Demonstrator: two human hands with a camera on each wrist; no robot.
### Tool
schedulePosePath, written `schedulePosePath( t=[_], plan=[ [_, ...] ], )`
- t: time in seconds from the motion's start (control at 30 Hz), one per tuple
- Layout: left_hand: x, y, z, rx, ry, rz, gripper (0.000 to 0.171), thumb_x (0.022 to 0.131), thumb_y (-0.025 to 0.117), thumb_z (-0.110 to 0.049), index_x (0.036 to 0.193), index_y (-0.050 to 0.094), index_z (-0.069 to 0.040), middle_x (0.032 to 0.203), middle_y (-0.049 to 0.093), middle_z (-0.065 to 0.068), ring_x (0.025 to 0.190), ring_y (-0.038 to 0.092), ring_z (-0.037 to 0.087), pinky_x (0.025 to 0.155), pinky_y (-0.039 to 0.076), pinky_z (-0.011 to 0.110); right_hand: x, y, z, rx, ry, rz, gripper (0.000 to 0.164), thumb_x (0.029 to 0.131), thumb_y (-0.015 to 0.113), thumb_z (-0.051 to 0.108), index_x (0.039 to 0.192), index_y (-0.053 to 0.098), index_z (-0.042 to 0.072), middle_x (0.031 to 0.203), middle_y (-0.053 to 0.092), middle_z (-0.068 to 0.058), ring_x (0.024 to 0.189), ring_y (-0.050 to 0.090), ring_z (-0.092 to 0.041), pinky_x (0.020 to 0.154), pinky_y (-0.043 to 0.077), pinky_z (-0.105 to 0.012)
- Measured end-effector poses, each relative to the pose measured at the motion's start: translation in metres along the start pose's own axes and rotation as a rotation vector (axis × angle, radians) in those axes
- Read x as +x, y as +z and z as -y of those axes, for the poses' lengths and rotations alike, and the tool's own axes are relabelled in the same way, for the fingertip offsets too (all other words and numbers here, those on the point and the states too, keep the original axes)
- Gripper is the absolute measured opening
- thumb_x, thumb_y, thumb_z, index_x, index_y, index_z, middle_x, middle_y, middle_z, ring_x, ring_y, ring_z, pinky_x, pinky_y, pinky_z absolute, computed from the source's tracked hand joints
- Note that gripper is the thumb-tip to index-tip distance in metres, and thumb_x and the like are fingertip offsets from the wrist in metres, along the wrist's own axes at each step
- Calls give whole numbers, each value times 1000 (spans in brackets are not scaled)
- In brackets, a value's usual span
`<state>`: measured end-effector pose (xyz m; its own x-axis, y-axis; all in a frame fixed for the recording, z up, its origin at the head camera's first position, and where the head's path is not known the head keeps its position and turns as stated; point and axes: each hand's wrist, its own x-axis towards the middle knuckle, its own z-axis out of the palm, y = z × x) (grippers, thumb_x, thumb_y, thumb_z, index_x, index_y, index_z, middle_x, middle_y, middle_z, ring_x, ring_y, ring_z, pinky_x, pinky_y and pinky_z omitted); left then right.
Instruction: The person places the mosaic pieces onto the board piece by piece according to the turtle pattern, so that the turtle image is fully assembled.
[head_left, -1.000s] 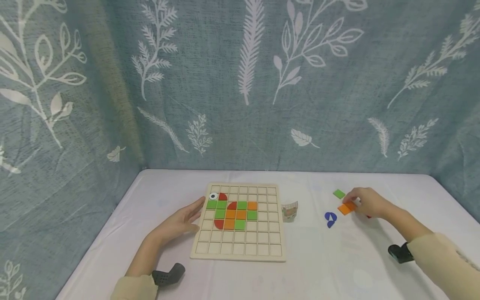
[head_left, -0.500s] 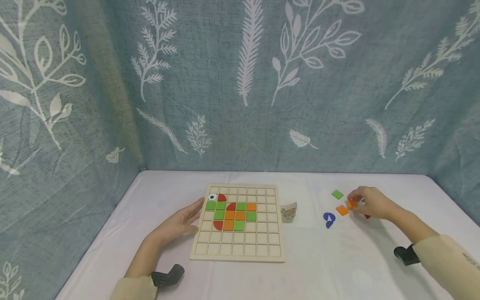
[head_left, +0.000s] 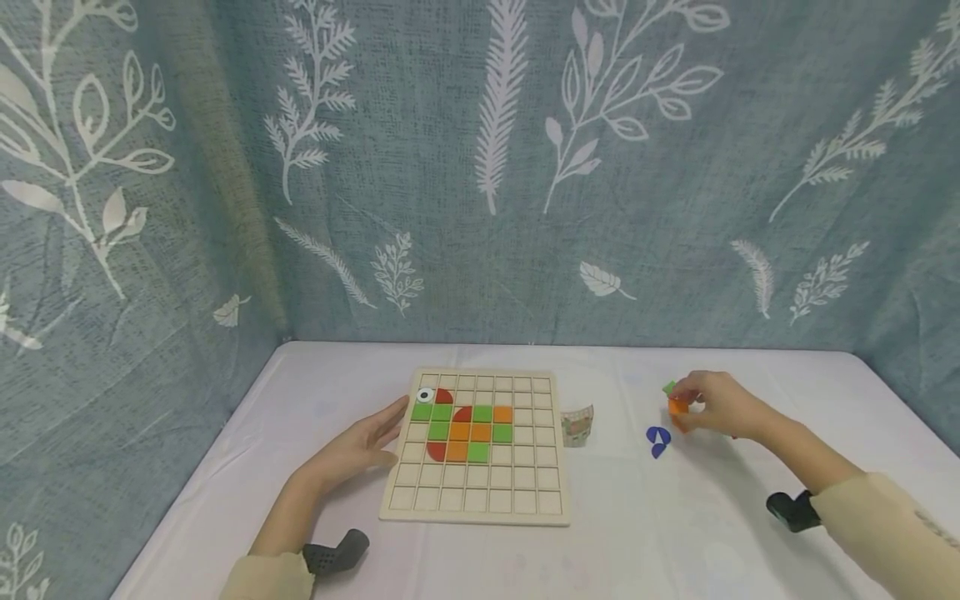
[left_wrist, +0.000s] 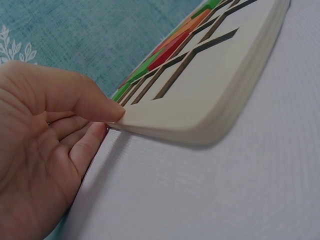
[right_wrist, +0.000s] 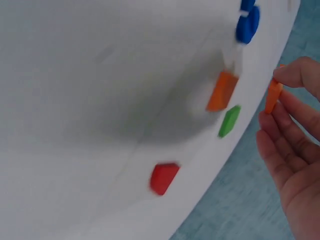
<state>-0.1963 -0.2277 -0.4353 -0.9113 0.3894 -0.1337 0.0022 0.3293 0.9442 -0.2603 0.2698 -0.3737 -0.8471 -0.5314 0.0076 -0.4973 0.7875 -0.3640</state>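
My left hand [head_left: 356, 448] rests at the left edge of a wooden grid board [head_left: 468, 501]. In the left wrist view its thumb [left_wrist: 107, 107] touches the pale rim, and its fingers lie along the side. Green, orange and red tiles and a round eye piece [head_left: 425, 395] fill some of the board's squares. To the right of the board, my right hand [head_left: 723, 407] pinches an orange square tile [right_wrist: 272, 96] above the table. Another orange tile [right_wrist: 223, 91] lies below it, beside a green tile [right_wrist: 230, 121].
Blue curved pieces [head_left: 658, 437] lie left of my right hand. A red piece [right_wrist: 164, 178] lies on the white table, mostly hidden by that hand in the head view. A small printed slip [head_left: 577, 426] stands against the board's right edge. A patterned curtain [head_left: 450, 275] hangs behind.
My right hand first drew back right with one orange tile, parting it from the other, then moved left with it. The left hand and board have stayed in place.
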Motion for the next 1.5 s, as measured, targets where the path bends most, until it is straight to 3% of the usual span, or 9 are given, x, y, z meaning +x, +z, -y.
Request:
schedulePosePath(
  t=[0.77,0.97,1.3,1.5],
  plan=[
    [1,1,-4,35,-16,-14,89,73,61,4,147,12,-1,154,7,17,138,20,34,111,19,43,50,12,98,86,-222,69,23,73,72,10,94,69,1,90,67,-4,79,62,-14,73,56,-31],
    [-1,0,-6,15,0,-3,89,73,61,5,147,10,1,154,5,19,138,17,36,112,18,44,63,19,119,128,-202,135,20,72,73,11,90,69,4,80,66,1,73,57,-9,65,50,-22],
    [-1,-1,-4,15,-13,-7,90,73,61,4,147,11,-1,154,6,16,138,18,34,112,19,42,78,54,156,187,-279,187,18,72,74,10,88,68,4,76,64,3,69,55,-7,61,48,-16],
    [1,-2,-2,17,-3,-4,90,73,61,5,147,11,-1,154,6,16,138,19,35,112,20,42,82,77,171,174,-255,189,23,73,75,12,93,69,3,84,66,0,76,58,-11,67,50,-18]
  ],
)
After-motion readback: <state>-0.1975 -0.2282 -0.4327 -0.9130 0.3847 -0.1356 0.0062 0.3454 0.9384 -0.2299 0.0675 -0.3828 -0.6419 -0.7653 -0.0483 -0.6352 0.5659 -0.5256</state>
